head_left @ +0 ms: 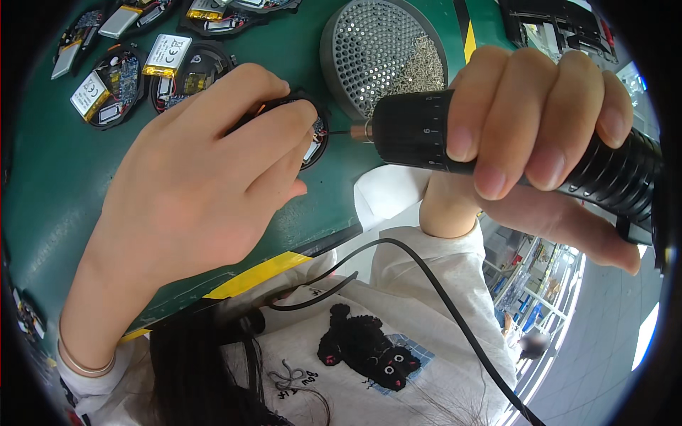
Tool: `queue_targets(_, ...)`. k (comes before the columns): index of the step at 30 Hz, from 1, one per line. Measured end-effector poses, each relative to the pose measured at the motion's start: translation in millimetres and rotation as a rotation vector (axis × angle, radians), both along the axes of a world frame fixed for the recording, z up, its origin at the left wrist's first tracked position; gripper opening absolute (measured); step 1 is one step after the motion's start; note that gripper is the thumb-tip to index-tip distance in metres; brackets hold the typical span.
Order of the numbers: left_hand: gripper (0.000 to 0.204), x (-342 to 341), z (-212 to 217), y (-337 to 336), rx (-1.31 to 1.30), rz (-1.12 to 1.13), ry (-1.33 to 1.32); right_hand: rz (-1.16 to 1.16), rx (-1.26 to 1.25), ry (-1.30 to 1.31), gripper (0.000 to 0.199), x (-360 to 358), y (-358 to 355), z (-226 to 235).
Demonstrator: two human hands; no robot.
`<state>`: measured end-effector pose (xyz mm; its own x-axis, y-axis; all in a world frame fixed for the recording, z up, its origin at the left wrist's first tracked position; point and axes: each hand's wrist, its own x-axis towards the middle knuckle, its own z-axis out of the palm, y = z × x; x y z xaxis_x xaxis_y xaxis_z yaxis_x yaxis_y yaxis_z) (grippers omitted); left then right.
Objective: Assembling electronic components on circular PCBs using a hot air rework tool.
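Note:
My right hand [534, 117] is wrapped around a black electric screwdriver [412, 128], which lies nearly level in the view with its bit pointing left. The thin bit reaches a round black housing [321, 145] with electronic parts inside; whether it sits in a screw is too small to tell. My left hand [195, 170] covers most of that housing, its fingers bent and closed on it, and the fingertips are partly hidden. Just beyond the bit, a round grey tray [337, 67] with a grid of holes holds a heap of small screws [419, 71].
Several similar open housings [114, 82] with circuit boards and silver battery packs lie at the far left of the green mat [42, 170]. White paper [387, 192] rests at the near edge, beside yellow-black tape [263, 273]. A black cable [440, 284] crosses my lap.

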<state>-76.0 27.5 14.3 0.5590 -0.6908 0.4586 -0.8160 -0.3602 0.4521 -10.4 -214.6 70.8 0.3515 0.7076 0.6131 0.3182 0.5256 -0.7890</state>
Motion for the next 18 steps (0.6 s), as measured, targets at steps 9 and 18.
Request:
queue_targets(9, 0.045, 25, -7, -7, -0.062, -0.003, 0.06, -0.021, -0.028, -0.062, 0.075, 17, 7, -2)
queue_targets(18, 0.037, 23, -24, -8, -0.051, 0.057, 0.092, 0.072, -0.161, -0.091, 0.073, 16, 16, -4)
